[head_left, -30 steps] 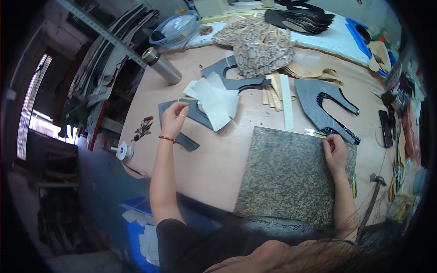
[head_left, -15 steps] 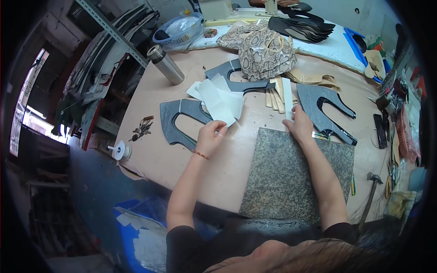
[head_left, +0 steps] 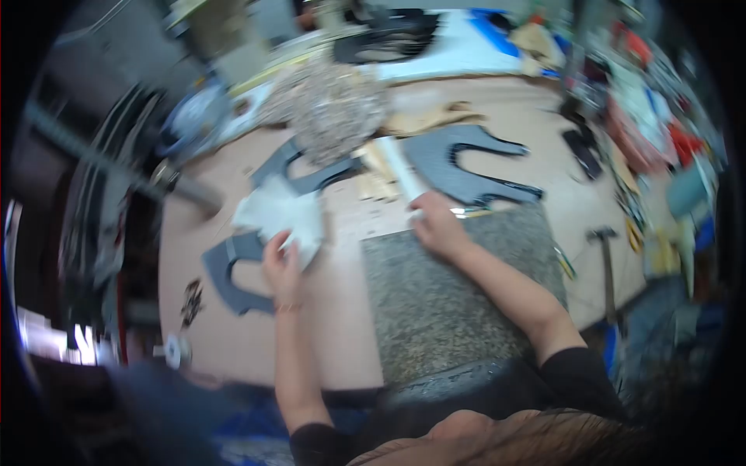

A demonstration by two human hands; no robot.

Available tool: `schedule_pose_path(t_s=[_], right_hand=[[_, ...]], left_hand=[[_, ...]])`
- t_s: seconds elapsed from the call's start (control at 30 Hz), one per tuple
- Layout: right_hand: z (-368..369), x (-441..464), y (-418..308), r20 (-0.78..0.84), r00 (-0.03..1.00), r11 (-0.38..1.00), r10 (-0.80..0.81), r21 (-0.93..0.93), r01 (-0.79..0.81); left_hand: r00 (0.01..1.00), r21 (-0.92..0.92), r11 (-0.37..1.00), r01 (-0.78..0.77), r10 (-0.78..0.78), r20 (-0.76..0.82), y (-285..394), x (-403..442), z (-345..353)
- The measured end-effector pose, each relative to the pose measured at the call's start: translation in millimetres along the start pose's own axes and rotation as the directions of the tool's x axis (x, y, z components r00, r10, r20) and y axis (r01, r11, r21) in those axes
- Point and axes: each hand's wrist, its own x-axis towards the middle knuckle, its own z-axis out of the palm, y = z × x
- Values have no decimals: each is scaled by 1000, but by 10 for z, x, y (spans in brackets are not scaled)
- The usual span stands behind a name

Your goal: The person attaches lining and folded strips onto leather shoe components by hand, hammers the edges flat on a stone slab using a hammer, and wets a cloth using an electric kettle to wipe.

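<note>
Worktable (head_left: 342,349), pinkish: white strip (head_left: 401,169), near end at my right fingers (head_left: 427,205), newly come from the board's (head_left: 435,311) far right; white sheets (head_left: 272,206) at my half-curled left fingers (head_left: 275,245). Both hands now beside white pieces; grips blurred, cannot tell.

We see moderate, cool light spread over the tabletop (head_left: 342,334), with only soft, faint shadows. The left side falls off into gloom, except where hard white glare burns out the bright opening (head_left: 74,346) low at that edge. Motion blur runs through the whole view: we find the patterned material (head_left: 334,109) smeared, and both the left hand (head_left: 282,264) and right hand (head_left: 437,227) soft-edged. The white sheets (head_left: 284,213) look pale with little detail. The wide lens bends the outer parts, and black vignetting rounds off our corners.
</note>
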Motion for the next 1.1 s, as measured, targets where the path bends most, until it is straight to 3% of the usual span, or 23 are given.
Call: schedule_pose_path(t_s=[0.07,0.13,0.2,0.27,0.3,0.4,0.5,0.57,0.7,0.8,0.83,0.87,0.9,0.97,1.1], right_hand=[[-188,-282,-112,103,994,998,-33,-56,39],[-394,-567,-198,107,992,992,-72,-94,82],[-632,-844,-277,89,996,989,-27,-143,39],[-827,-1083,-287,55,998,987,-4,-162,13],[-940,-1197,-302,45,999,980,22,-196,-13],[-1374,-1534,-295,3,996,947,91,-311,-86],[-1859,-1901,-213,-131,975,868,181,-444,-221],[-2163,-2139,-30,-270,935,795,229,-503,-340],[-2718,-2525,186,-528,761,607,377,-479,-633],[-2946,-2758,524,-564,739,526,367,-529,-665],[-2954,-2710,538,-586,701,506,405,-495,-706],[-2940,-2827,751,-580,735,491,351,-554,-672],[-2913,-2852,813,-574,696,523,431,-470,-711],[-2816,-2725,760,-556,779,341,289,-701,-627],[-2791,-2650,794,-537,785,326,309,-716,-617]], left_hand=[[997,-59,997,-54,57,56,381,-183,-78],[985,-15,992,-124,125,115,633,-242,-130],[929,192,914,-358,330,165,848,-110,-122],[839,412,746,-523,367,402,852,249,-130],[773,484,626,-612,343,534,747,485,-182],[733,726,223,-651,-68,677,524,937,-146],[685,742,215,-635,-287,670,333,1353,-53],[662,720,174,-672,-296,689,185,1532,91],[590,651,116,-750,-327,738,229,1642,215],[570,615,102,-782,-282,772,325,1644,196],[556,623,107,-775,-353,752,542,1592,263],[536,602,102,-792,-356,765,491,1634,236],[542,614,69,-787,-399,740,561,1637,247],[510,574,116,-810,-341,789,571,1659,159],[485,502,228,-834,-128,865,574,1692,-112]])
